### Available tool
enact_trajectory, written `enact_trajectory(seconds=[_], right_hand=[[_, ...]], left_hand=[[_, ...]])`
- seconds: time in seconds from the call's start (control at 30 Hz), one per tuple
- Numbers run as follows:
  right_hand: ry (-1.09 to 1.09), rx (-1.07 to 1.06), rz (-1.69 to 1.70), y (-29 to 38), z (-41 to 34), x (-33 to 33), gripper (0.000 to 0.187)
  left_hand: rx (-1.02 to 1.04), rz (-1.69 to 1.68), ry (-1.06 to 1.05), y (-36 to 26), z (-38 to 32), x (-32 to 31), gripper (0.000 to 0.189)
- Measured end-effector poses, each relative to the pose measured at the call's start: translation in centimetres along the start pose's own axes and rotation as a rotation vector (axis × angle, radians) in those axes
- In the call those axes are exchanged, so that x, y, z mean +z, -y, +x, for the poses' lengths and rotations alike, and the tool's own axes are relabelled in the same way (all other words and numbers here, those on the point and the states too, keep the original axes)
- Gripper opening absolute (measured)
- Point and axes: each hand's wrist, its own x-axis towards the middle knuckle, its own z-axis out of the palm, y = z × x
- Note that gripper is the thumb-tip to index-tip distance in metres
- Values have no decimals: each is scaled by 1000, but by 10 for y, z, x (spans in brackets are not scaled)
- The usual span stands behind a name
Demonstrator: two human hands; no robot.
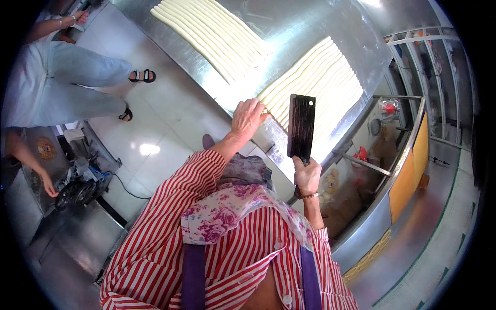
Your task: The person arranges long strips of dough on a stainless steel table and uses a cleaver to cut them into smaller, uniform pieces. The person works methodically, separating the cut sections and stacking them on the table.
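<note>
My right hand [307,175] is closed around the handle of a cleaver [301,126], whose broad dark blade points away from me above the near edge of some dough strands. Those pale dough strands [321,81] lie side by side on a metal worktable [279,23]. At their left corner is my left hand [249,115], palm down, its fingertips at the strand ends; whether it grips any is hard to tell. A second batch of long dough strands [213,35] rests farther left on the same table.
At the left stands a person [89,66] in pale trousers; another person's hand [47,184] is near a black machine [73,193]. A metal-framed case [407,162] with bags inside adjoins the table's right side. A cable [130,193] runs across the floor.
</note>
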Motion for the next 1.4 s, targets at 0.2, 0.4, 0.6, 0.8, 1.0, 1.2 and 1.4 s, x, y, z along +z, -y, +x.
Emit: enact_trajectory(seconds=[0.2, 0.4, 0.6, 0.8, 1.0, 1.2, 1.4], right_hand=[[-21, -85, 38, -18, 35, -23, 28], [23, -3, 165, -1, 27, -36, 23], [-3, 11, 248, 14, 17, -45, 28], [38, 82, 308, 4, 19, -35, 26], [-184, 200, 206, -37, 21, 26, 21], [-274, 129, 38, -29, 37, 22, 23], [-313, 174, 32, 5, 66, 2, 21]], left_hand=[[386, -3, -23, 18, 19, 5, 16], [534, 11, 52, 25, 19, -8, 14], [-87, -348, -100, 19, 66, -77, 13], [-311, -132, -345, 105, 183, -157, 24], [-272, 113, -280, 204, 261, -158, 33], [-355, 295, -212, 245, 280, -171, 34], [-289, 424, 15, 254, 320, -126, 32]])
